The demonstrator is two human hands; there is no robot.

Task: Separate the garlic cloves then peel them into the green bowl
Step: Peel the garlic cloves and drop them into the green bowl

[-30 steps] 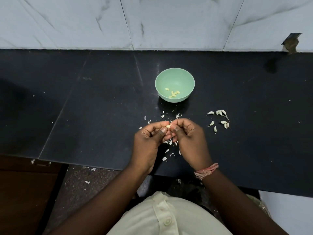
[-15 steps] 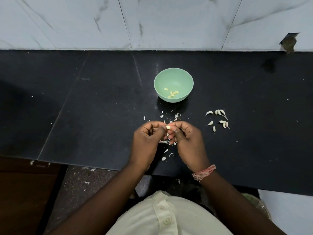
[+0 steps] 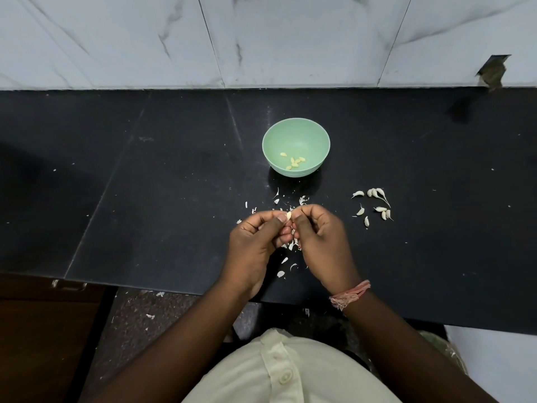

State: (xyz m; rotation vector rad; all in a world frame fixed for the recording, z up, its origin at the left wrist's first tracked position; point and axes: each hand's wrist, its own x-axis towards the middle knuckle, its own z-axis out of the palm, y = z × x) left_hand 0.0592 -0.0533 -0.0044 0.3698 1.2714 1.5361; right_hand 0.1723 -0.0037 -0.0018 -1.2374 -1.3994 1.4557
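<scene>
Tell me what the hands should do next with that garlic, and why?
Probably drop the clove into the bowl. It looks bare and yellowish, like the peeled ones already there, pinched between the left hand and right hand. If any skin still clings, pick that off first. Unpeeled cloves wait on the right.

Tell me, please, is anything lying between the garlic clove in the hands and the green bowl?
Nothing blocking: only flat white skin scraps lie on the black counter between the pale garlic clove, pinched by left hand and right hand, and the round green plastic bowl.
</scene>
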